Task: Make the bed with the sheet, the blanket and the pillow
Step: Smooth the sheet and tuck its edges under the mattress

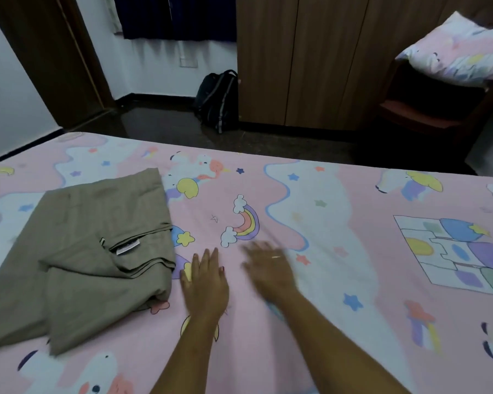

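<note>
One pink cartoon-print sheet [325, 194] covered the bed, and one olive blanket [91, 251] lay folded on it. Two hands were in shot: one left hand [205, 285], one right hand [271, 268]. There was one pillow [456, 58] on one chair [427, 109], one black backpack [218, 100] on the floor, and one wooden wardrobe [310, 61] behind.

Well beyond your left hand [204, 285], a black backpack [217, 100] on the dark glossy floor [160, 120], beside a brown wooden wardrobe [310, 61], brown door [49, 52] far left, white wall [154, 69] between, navy curtain [177, 15] above, dark wooden stand [427, 115] far to that hand's right.
</note>
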`<move>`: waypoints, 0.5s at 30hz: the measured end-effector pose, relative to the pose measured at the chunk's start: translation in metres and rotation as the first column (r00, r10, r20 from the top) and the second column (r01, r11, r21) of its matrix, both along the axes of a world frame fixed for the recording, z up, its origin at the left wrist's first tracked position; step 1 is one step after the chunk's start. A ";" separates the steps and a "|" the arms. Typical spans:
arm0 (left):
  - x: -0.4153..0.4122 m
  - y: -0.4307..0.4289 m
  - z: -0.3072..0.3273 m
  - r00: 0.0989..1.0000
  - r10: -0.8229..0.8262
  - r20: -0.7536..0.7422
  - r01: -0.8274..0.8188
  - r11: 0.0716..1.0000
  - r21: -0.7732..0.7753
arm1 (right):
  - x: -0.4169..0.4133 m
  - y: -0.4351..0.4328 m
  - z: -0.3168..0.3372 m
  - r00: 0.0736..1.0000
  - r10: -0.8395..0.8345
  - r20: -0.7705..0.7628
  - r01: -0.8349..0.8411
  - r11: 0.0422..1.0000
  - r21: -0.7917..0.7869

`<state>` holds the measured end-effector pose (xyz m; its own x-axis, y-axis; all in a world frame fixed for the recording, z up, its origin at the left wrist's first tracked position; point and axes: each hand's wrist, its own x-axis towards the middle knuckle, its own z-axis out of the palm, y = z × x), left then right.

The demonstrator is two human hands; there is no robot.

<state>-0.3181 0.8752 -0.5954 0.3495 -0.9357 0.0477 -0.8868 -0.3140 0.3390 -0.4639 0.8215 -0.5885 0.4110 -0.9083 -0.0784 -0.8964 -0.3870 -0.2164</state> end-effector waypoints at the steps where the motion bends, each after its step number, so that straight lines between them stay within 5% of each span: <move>1: -0.003 -0.006 -0.001 0.999 -0.017 0.036 0.017 1.000 -0.011 | -0.027 -0.013 -0.005 0.990 -0.141 0.011 0.142 0.988 -0.060; 5: -0.014 -0.028 -0.006 0.992 -0.095 0.088 0.097 0.995 -0.019 | -0.150 -0.058 -0.003 0.787 -0.612 0.070 0.616 0.785 -0.065; 9: -0.028 -0.053 -0.012 0.981 -0.149 0.124 0.155 0.987 -0.040 | -0.209 -0.089 0.012 0.568 -0.809 -0.151 0.812 0.581 -0.057; 12: -0.037 -0.072 -0.015 0.985 -0.128 0.117 0.137 0.987 -0.078 | -0.146 -0.122 0.020 0.750 -0.654 -0.096 0.646 0.756 -0.106; 15: -0.044 -0.090 -0.016 0.990 -0.098 0.104 0.108 0.990 -0.092 | -0.033 -0.132 0.022 0.983 -0.184 0.018 0.184 0.983 -0.010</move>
